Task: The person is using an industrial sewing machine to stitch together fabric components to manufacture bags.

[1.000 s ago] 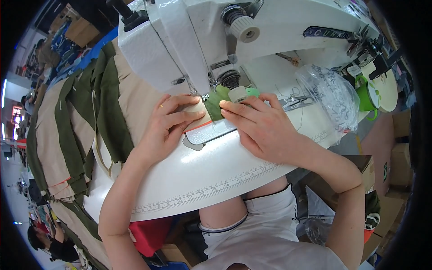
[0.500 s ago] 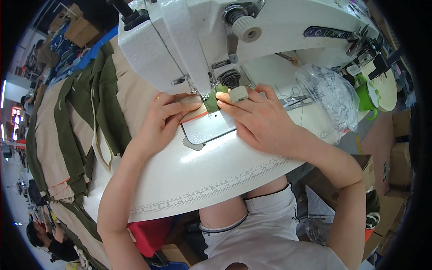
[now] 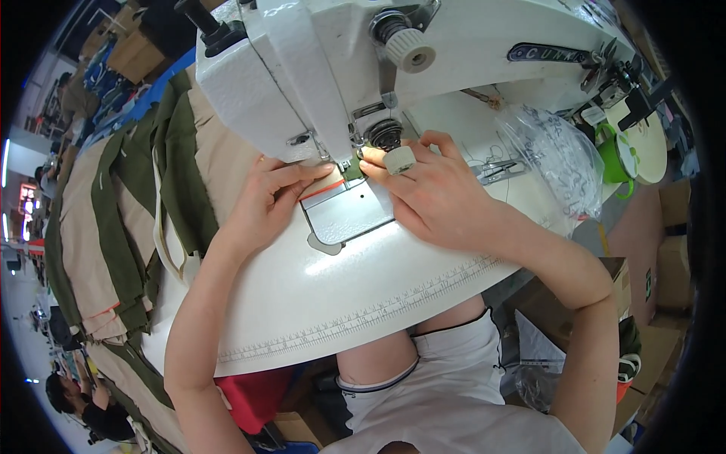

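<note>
A white sewing machine (image 3: 261, 76) stands over the table, its presser foot (image 3: 347, 164) down on a small piece of fabric (image 3: 353, 172), green with a beige part and an orange edge at its left. My left hand (image 3: 265, 195) is closed, thumb and fingertips together on the beige part just left of the foot. From the right, my right hand (image 3: 446, 193) presses its bent fingers on the green part, close beside the needle area. A round white knob (image 3: 399, 160) covers some of its fingers. The fabric behind the foot is hidden by the machine.
Green and beige garment pieces (image 3: 185, 174) lie piled at the left. Thread snips (image 3: 495, 170) and a clear plastic bag (image 3: 556, 163) rest right of my right hand, near a green mug (image 3: 618, 160). A printed ruler strip (image 3: 363, 314) follows the table's front edge. Another person (image 3: 87, 405) sits far left.
The fabric has slid a little away from me under the presser foot. Both hands have moved slightly the same way, still on it.
</note>
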Available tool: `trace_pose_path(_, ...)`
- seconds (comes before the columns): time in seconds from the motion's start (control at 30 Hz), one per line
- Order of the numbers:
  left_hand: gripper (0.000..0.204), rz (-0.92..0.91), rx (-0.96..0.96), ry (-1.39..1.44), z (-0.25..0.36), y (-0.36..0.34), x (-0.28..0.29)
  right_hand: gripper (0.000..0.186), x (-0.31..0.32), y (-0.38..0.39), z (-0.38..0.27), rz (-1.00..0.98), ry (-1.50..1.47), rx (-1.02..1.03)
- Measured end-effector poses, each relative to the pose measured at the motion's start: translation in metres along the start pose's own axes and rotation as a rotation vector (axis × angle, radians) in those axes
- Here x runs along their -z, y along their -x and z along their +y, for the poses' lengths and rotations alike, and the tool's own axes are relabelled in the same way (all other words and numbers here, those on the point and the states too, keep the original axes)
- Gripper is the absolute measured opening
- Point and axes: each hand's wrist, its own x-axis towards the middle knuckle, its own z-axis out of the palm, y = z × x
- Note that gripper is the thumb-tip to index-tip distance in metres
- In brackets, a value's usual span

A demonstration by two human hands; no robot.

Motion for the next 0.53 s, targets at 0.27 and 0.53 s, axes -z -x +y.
trace_pose_path(0.27, 0.039, 0.016, 0.014, 0.023, -0.008, -0.007, 0.002, 0.055, -0.011, -0.004, 0.007, -0.104, 0.02, -0.002)
trace_pose_path(0.53, 0.034, 0.059, 0.025, -0.009, -0.024, -0.009, 0.004, 0.03, -0.011, -0.005, 0.003, 0.006, 0.1, 0.008)
